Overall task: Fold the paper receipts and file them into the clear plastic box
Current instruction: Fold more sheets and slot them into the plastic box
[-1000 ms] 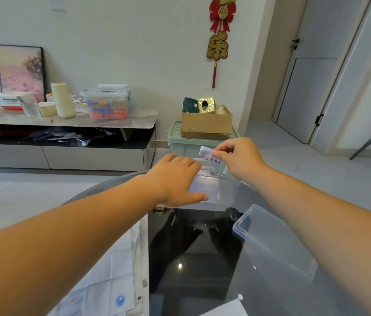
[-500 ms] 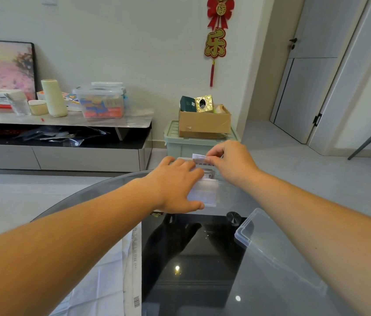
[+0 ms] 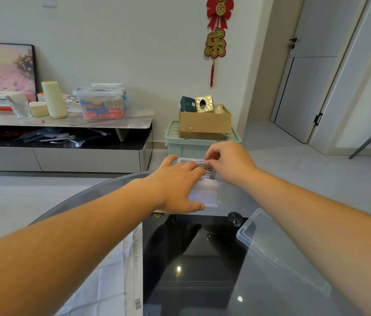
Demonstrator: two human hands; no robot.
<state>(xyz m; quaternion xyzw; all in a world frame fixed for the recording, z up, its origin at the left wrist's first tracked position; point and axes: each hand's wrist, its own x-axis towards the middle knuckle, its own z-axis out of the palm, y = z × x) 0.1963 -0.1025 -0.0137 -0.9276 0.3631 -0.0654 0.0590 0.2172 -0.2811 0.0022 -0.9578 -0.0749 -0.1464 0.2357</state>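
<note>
Folded receipt (image 3: 202, 163) hangs pinched in right hand (image 3: 230, 163) just above clear plastic box (image 3: 226, 193); left hand (image 3: 175, 185), flat, presses filed receipts (image 3: 205, 196) aside.

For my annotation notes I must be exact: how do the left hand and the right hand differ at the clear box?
The left hand lies over the clear plastic box with fairly straight fingers, thumb on its near side; the right hand curls its fingers and pinches a receipt. The left hand is nearer; the right hand is toward the far rim. Both are bare.
</note>
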